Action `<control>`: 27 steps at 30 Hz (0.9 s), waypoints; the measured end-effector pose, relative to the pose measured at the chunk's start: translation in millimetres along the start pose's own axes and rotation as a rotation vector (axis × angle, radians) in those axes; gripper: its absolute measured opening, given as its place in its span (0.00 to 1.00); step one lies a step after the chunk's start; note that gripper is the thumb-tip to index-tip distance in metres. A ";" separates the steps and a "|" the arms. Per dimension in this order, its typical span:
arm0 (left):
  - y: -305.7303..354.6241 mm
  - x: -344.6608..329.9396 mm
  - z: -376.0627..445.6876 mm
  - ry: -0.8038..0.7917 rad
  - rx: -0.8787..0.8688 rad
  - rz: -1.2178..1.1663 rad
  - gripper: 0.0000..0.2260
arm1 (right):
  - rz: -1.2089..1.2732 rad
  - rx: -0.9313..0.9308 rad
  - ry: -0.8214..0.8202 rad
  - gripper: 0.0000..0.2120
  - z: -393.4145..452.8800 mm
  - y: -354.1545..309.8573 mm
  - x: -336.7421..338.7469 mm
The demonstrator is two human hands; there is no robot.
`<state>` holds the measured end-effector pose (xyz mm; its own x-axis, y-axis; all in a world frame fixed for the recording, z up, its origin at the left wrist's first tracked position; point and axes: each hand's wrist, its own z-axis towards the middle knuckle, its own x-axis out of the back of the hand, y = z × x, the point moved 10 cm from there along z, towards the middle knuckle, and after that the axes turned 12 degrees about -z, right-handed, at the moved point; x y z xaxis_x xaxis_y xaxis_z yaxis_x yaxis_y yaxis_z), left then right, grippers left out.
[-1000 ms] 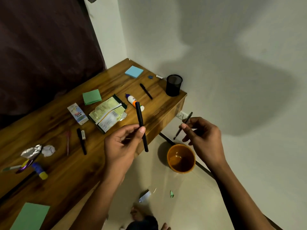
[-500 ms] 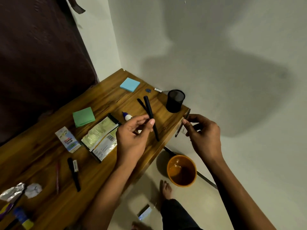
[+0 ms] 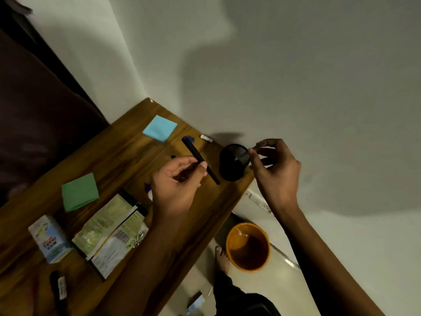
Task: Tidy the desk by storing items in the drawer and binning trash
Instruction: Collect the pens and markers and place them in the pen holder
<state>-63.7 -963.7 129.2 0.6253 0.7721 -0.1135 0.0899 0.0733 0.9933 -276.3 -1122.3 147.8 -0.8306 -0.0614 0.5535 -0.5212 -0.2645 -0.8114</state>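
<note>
Currently pinching long black plastic pen (image 3: 200, 160) in left hand (image 3: 176, 185), just left of black mesh pen cup (image 3: 234, 161); light, stiff, slick, so gripping mid-barrel. Right hand (image 3: 273, 169) hovering at cup rim, fingers curled, contents indiscernible.

- Wooden desk (image 3: 127, 156): blue sticky pad (image 3: 160, 128) at 12 o'clock, green pad (image 3: 80, 192) at 9, wrappers (image 3: 109, 231) center, mesh cup (image 3: 233, 161) at 2.
- Floor (image 3: 284, 290): orange bin (image 3: 248, 247) at 4.
</note>
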 end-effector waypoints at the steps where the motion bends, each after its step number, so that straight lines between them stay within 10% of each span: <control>1: -4.2 -8.5 7.7 -0.001 -0.011 0.012 0.06 | -0.007 -0.009 -0.006 0.08 5.6 7.4 -5.3; 27: -77.3 -65.5 68.6 0.073 0.035 0.107 0.06 | -0.132 -0.120 -0.045 0.13 20.3 90.5 -73.7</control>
<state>-58.4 -1063.2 58.2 0.5748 0.8183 -0.0033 0.0536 -0.0336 0.9980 -258.3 -1161.3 37.4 -0.7449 -0.0775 0.6626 -0.6473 -0.1566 -0.7460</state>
